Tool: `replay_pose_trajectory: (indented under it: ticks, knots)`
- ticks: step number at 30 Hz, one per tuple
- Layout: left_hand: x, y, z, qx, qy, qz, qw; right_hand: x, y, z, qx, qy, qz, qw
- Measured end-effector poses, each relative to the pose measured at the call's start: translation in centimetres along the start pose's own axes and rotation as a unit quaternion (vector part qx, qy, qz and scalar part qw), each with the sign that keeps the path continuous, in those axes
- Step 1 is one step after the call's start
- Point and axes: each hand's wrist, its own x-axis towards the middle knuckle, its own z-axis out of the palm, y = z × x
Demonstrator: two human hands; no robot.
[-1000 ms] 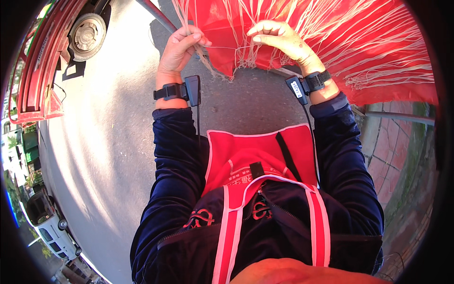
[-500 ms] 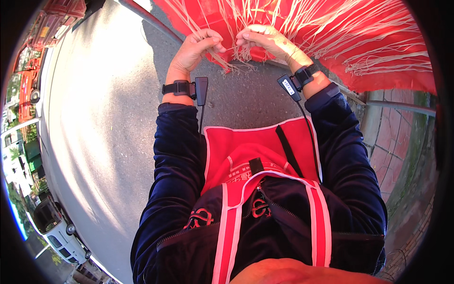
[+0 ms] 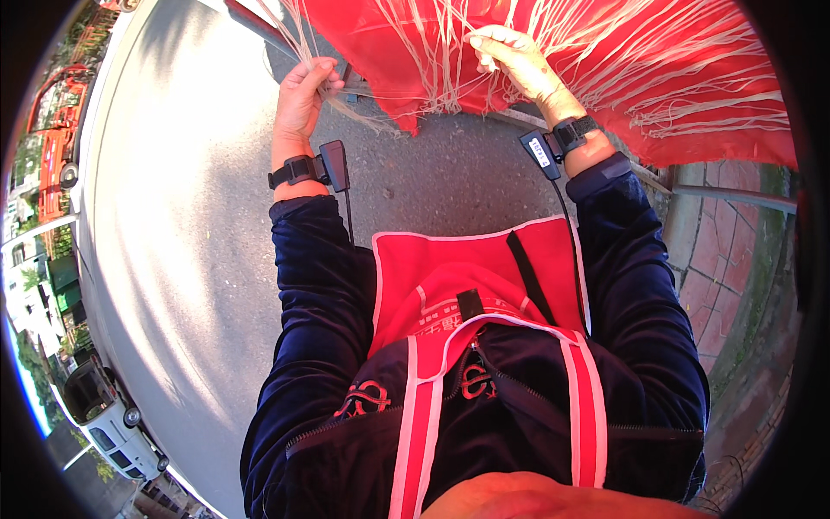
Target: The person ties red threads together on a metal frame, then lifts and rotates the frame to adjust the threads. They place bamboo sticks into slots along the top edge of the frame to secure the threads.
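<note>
A large red cloth (image 3: pixel 692 60) hangs ahead of me, with long pale fringe strings (image 3: pixel 683 112) spread over it, some knotted. My left hand (image 3: pixel 304 88) is closed round a bunch of these strings at the cloth's left end; they run up from the fist, and loose ends trail below it to the right. My right hand (image 3: pixel 510 59), in front of the cloth's middle, pinches a pale strand between thumb and fingers. Several strings hang between the two hands, tangled near the cloth's lower corner (image 3: pixel 406 119).
A metal rail (image 3: pixel 735 197) runs behind and below the cloth. Grey pavement (image 3: pixel 207 259) lies beneath and to the left, reddish paving (image 3: pixel 718 251) to the right. A white van (image 3: pixel 112 432) and a red vehicle (image 3: pixel 56 156) stand far left. I wear a red apron (image 3: pixel 484 259).
My left hand has moved left and slightly down, drawing its bunch of strings away from the rest. My right hand has shifted a little right. The hands are now farther apart.
</note>
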Motion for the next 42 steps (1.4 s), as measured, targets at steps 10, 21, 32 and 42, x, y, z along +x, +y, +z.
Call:
replay_pose_trajectory:
  ticks: [10,21,32,42]
  knots:
    - [0.0,1.9,-1.1,0.071,0.172,0.087,0.979,-0.6,-1.3,0.1,-0.188,-0.074,0.077,0.976]
    - [0.1,1.3,4.0,0.153,0.055,0.025,0.986,0.2,-2.7,2.1,-0.395,-0.013,0.066,0.916]
    - [0.2,0.1,8.2,0.180,0.041,0.036,0.982,2.2,1.4,2.6,-0.204,0.071,-0.077,0.973]
    - [0.3,-0.6,9.5,0.097,-0.005,0.059,0.994,2.1,0.0,4.9,-0.034,0.003,-0.081,0.996]
